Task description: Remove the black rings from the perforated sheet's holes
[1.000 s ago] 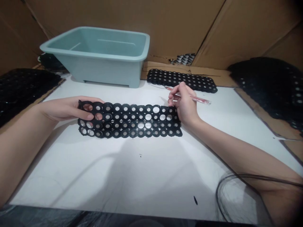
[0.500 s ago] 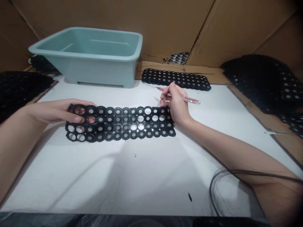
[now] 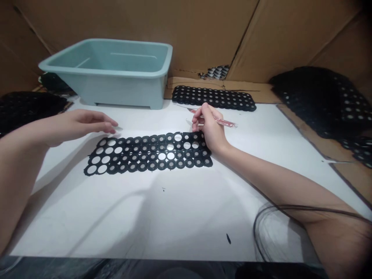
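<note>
The left hand [image 3: 84, 124] is held open and released at 10 o'clock from a black perforated plastic grid [image 3: 148, 153] (it is not touched by that hand), which is laid flat on a white surface [image 3: 162, 217], while a slim pink-handled tool [image 3: 228, 123] is pinched by the right hand [image 3: 209, 128] at the grid's 2 o'clock corner.

Plastic tub [image 3: 101, 92] behind battery-holder grid [image 3: 143, 158]
</note>
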The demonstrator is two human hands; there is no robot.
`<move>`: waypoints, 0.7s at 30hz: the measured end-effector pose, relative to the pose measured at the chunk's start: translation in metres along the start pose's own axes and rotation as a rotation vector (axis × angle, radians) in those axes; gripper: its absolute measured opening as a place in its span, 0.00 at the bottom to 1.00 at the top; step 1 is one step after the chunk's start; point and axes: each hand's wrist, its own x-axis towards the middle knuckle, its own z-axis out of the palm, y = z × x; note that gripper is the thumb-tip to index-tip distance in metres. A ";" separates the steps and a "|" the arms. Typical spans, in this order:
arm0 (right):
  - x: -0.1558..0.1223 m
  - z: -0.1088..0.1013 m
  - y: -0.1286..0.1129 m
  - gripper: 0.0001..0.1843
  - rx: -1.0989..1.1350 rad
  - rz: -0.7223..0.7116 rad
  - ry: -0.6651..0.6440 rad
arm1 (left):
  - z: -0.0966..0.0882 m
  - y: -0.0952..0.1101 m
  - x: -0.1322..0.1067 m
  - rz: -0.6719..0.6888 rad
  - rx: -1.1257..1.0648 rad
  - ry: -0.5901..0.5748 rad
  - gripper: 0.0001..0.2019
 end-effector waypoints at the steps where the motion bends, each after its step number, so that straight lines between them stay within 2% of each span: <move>1: 0.000 0.000 0.000 0.21 0.003 0.000 -0.003 | 0.006 0.010 0.000 0.054 -0.022 0.018 0.17; 3: 0.000 0.000 0.001 0.20 0.006 -0.004 -0.012 | 0.025 0.034 0.000 0.164 -0.054 0.041 0.19; 5: 0.000 0.000 0.001 0.20 0.007 -0.014 -0.023 | 0.048 0.061 0.001 0.271 -0.047 0.015 0.20; 7: -0.001 -0.001 0.002 0.19 -0.001 -0.029 -0.032 | 0.072 0.086 0.002 0.457 0.017 0.027 0.21; 10: -0.002 -0.001 0.002 0.20 -0.036 -0.045 -0.045 | 0.101 0.112 0.006 0.618 0.066 0.035 0.18; 13: -0.003 0.000 0.002 0.18 -0.060 -0.061 -0.068 | 0.113 0.120 0.011 0.616 -0.064 -0.029 0.12; 16: -0.003 0.002 0.000 0.06 -0.032 -0.073 -0.064 | 0.114 0.115 0.015 0.569 -0.237 -0.066 0.11; 21: -0.014 -0.007 -0.010 0.09 -0.003 -0.006 -0.074 | 0.112 0.110 0.018 0.476 -0.372 -0.155 0.12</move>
